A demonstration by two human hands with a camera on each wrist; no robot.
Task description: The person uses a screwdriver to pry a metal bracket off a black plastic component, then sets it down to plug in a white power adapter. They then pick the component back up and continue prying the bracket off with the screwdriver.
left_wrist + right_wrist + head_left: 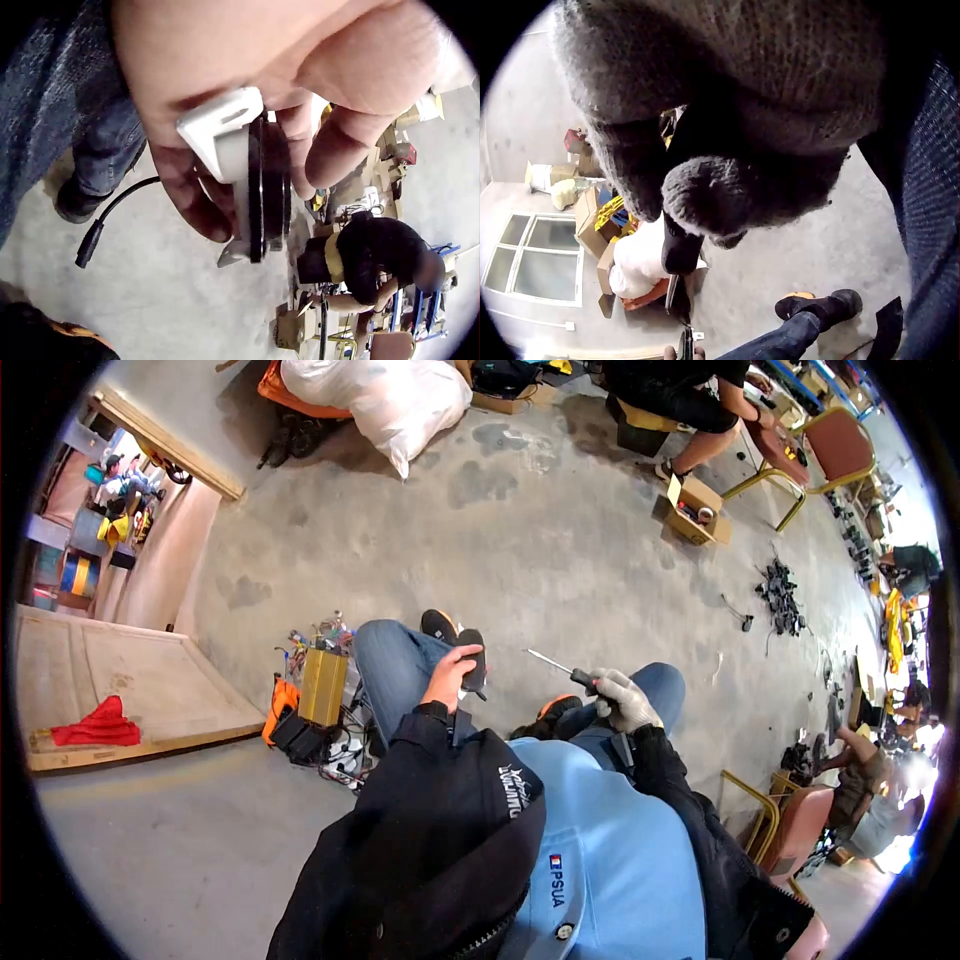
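Note:
My bare left hand (pixel 447 678) grips a dark, rounded device (pixel 474 660). In the left wrist view the device (pixel 268 187) shows black rings and a white bracket (pixel 217 124), pinched between the thumb and fingers (pixel 191 202), and a short black cable (pixel 101 229) ends in a connector. My right hand (pixel 625 702), in a grey knit glove, holds a screwdriver (pixel 582 679) by its dark handle, the metal shaft pointing toward the left hand. The two are apart. Gloved fingers (pixel 712 195) wrap the handle (pixel 681 251) in the right wrist view.
Beside my left knee lie a gold box (pixel 323 687), an orange item and tangled wires. A red cloth (pixel 100 724) rests on a wooden board at the left. Farther off are an open carton (pixel 697 512), black cables (pixel 780 598), chairs, white bags (pixel 385 400) and seated people.

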